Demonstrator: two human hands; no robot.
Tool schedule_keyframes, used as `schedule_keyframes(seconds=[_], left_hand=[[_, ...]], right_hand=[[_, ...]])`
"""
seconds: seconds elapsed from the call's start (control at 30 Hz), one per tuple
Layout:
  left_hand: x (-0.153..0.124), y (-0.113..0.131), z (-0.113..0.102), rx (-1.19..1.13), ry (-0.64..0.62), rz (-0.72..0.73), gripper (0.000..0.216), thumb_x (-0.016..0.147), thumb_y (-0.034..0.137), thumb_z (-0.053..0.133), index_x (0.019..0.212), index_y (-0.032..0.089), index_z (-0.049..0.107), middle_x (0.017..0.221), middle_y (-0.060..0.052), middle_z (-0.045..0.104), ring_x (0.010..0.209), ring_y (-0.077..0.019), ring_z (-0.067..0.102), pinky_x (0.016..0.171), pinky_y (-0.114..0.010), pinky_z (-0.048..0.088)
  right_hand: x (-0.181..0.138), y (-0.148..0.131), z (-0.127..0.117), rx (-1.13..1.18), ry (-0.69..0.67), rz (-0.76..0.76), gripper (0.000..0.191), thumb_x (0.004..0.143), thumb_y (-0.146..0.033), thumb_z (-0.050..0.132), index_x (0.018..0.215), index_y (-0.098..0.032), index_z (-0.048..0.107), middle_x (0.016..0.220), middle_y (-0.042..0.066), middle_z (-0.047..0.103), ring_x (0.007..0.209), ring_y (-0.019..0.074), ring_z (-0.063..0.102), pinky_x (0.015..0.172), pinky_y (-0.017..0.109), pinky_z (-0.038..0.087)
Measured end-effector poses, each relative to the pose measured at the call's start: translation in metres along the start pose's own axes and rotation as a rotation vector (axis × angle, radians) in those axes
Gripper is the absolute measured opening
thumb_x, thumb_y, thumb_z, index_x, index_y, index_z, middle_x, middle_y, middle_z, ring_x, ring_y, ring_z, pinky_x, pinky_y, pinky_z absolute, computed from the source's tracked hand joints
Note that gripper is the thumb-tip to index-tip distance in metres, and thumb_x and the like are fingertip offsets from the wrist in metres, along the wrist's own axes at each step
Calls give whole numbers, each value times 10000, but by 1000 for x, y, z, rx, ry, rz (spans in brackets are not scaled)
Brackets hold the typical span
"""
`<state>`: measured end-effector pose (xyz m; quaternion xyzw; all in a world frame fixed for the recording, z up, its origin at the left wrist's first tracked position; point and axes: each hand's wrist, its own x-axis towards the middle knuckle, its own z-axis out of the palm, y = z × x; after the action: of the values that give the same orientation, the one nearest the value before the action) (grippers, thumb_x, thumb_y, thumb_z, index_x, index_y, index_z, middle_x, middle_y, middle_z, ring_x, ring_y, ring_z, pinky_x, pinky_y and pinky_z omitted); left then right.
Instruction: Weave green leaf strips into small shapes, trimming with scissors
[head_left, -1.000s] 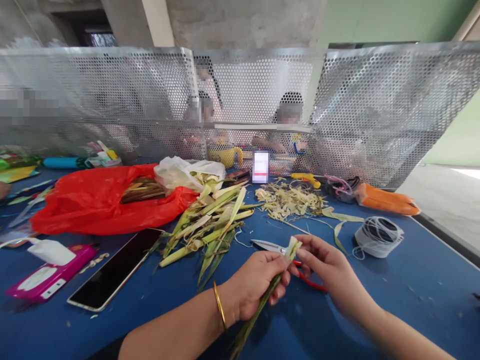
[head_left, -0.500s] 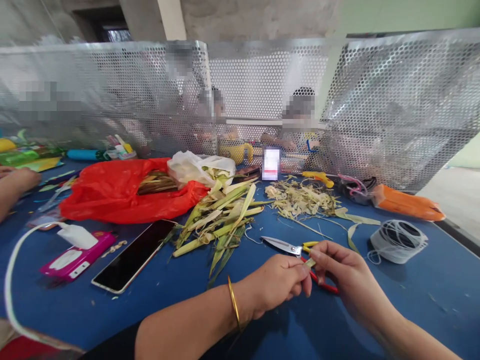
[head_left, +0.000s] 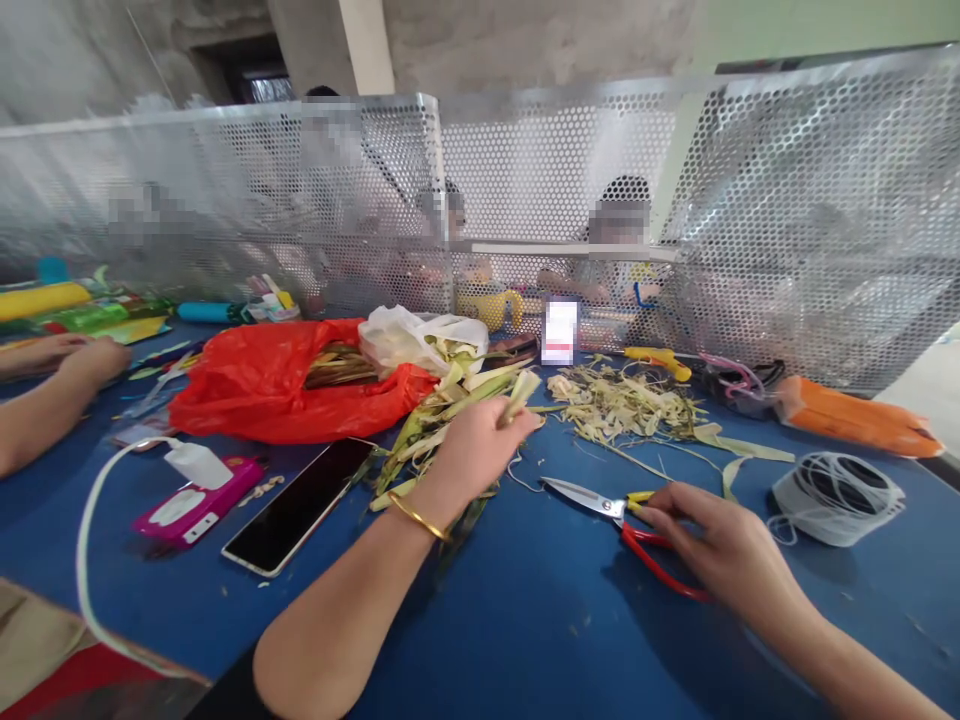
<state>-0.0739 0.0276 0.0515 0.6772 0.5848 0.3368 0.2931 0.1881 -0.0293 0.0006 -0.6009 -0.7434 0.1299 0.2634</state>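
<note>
My left hand [head_left: 480, 450], a gold bangle at its wrist, pinches a pale green husk strip [head_left: 523, 388] over a heap of long husk leaves [head_left: 401, 455]. My right hand [head_left: 712, 535] is closed at the yellow handle of the scissors [head_left: 592, 497], thumb and fingers around it. The scissors lie on the blue table with their blades slightly apart and pointing left; their other handle is red. Behind them lies a pile of shredded husk bits [head_left: 626, 405].
A red plastic bag [head_left: 255, 390], a black-screened phone [head_left: 304, 505] and a pink power block [head_left: 199, 500] are on the left. At right are a spool of white string [head_left: 840, 500] and an orange packet [head_left: 855, 415]. A perforated metal screen [head_left: 555, 150] stands behind. Another person's hands [head_left: 90, 360] are far left.
My left hand has moved up and left to the husk heap, away from my right hand, carrying a husk strip. My right hand has stayed near the scissors and now closes at the yellow handle.
</note>
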Motion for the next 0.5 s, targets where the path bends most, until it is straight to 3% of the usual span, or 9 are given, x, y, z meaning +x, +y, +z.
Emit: schedule_keyframes(seconds=[0.07, 0.17, 0.27, 0.33, 0.5], left_hand=[[13, -12, -7, 375, 228, -15, 270, 832, 388, 493, 778, 177, 653, 664, -45, 599, 618, -164, 526, 571, -268, 348], [24, -29, -1, 668, 193, -76, 319, 839, 408, 466, 783, 183, 685, 760, -106, 677, 718, -231, 619, 610, -298, 405], [27, -41, 12, 752, 90, -73, 340, 806, 483, 507, 756, 205, 696, 793, -105, 700, 764, -251, 648, 613, -302, 435], [27, -45, 18, 768, 58, -70, 287, 789, 442, 537, 736, 209, 695, 788, -98, 705, 763, -242, 653, 608, -290, 438], [26, -40, 21, 776, 136, -53, 234, 808, 301, 492, 724, 200, 686, 765, -89, 704, 728, -211, 647, 580, -265, 405]], right_hand=[[-2, 0, 3, -109, -8, -98, 269, 893, -432, 501, 737, -234, 597, 716, -9, 663, 623, 153, 574, 565, 241, 386], [-2, 2, 5, -202, -8, -201, 263, 928, -402, 457, 770, -234, 584, 769, 5, 683, 683, 171, 608, 617, 264, 414], [0, 2, 7, -256, -8, -268, 280, 951, -371, 419, 772, -224, 576, 770, 18, 682, 717, 182, 623, 681, 294, 433], [0, 0, 8, -282, -16, -311, 296, 962, -348, 397, 759, -218, 569, 734, 20, 670, 713, 184, 625, 704, 307, 436], [-1, -4, 6, -212, 8, -322, 284, 951, -338, 408, 763, -218, 584, 731, 21, 672, 722, 181, 622, 728, 309, 445]])
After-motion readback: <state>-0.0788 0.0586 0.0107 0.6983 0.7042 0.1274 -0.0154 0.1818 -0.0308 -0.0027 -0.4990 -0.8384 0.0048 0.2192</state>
